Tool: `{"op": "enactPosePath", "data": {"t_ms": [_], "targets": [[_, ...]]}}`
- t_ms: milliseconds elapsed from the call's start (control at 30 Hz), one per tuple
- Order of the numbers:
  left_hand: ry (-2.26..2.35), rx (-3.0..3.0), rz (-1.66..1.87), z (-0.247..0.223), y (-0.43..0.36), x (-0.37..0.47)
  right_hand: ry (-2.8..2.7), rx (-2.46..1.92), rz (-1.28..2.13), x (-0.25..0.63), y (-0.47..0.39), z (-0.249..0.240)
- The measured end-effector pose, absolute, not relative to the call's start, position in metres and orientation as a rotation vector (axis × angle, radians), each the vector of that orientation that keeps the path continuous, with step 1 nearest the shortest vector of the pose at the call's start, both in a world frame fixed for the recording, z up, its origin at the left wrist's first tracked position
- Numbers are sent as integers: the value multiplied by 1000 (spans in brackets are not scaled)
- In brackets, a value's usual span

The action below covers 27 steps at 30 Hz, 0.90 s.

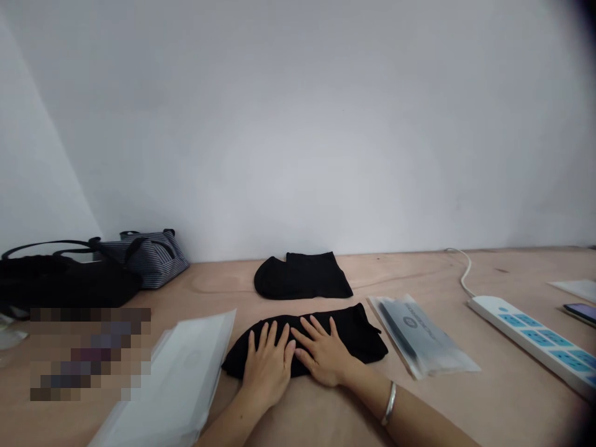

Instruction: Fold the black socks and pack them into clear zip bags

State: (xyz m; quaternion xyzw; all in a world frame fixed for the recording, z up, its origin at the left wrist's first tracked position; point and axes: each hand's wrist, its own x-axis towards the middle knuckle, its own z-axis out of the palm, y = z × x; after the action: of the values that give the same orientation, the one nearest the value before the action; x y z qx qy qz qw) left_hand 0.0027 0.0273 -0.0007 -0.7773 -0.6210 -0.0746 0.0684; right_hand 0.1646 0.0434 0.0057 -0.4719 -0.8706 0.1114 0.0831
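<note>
A soft black cloth item (pixel 358 332) lies flat on the wooden table in front of me, rounded at its left end and with a raised corner at its right. My left hand (pixel 269 366) presses on its left part, fingers spread. Across its middle rests my right hand (pixel 325 354), palm down with the fingers apart and a silver bangle on the wrist. The two thumbs nearly meet. Behind it is a second black cloth item (pixel 302 276), lying flat, with a notch in its top edge. What kind of item these are I cannot tell for certain.
Frosted plastic bags (pixel 181 366) are stacked at left; a printed bag with something dark inside (pixel 421 335) lies right. Farther right are a white power strip (pixel 535 341) and a phone (pixel 582 312). A striped bag (pixel 158 257) and black bag (pixel 65 282) stand back left, by the wall.
</note>
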Motion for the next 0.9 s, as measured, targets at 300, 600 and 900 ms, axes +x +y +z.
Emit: {"op": "enactPosePath", "data": {"t_ms": [300, 600, 900], "targets": [[-1983, -2189, -251, 5, 30, -5, -2603, -1587, 490, 200, 53, 8], [-2131, -2195, -357, 29, 33, -22, -2580, -1600, 414, 180, 47, 5], [-1770, -2220, -1354, 25, 36, -17, -2586, -1451, 339, 116, 49, -2]]}}
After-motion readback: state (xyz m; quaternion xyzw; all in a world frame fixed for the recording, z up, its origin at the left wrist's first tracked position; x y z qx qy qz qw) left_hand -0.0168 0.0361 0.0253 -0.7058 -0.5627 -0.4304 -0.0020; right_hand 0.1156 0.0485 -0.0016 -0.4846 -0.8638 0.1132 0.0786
